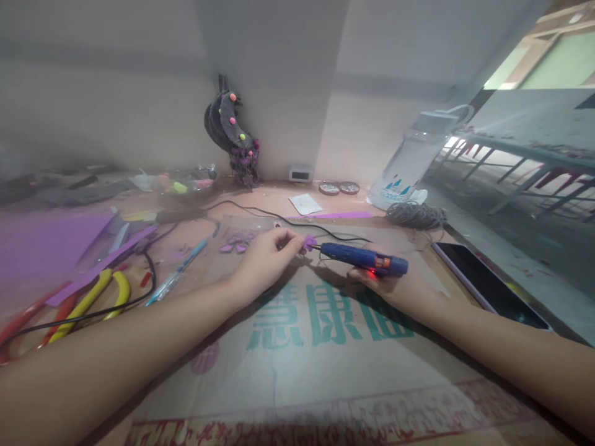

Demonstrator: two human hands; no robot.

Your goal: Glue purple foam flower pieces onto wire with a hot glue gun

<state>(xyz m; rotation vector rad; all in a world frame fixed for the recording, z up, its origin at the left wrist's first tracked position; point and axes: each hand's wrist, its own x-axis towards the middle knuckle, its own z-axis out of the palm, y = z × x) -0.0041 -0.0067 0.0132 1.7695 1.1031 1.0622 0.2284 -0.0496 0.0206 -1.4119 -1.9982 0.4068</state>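
My right hand [395, 288] is wrapped round the handle of a blue glue gun [351, 254], whose red light glows. The gun points left, and its metal nozzle meets a small purple flower [309, 242]. Between thumb and fingers, my left hand [272, 257] pinches that flower. Both hands are raised a little over a printed cardboard sheet [297, 378]. Several small purple cut pieces [237, 242] lie left of my left hand. Whether glue is coming out is too small to tell.
Pliers with yellow handles [88, 303] and a blue pen [179, 272] lie left. A phone [488, 282], grey yarn [416, 215] and a water bottle [404, 161] stand or lie right. A grey crescent ornament [227, 121] leans on the wall. A black cord [279, 217] crosses behind my hands.
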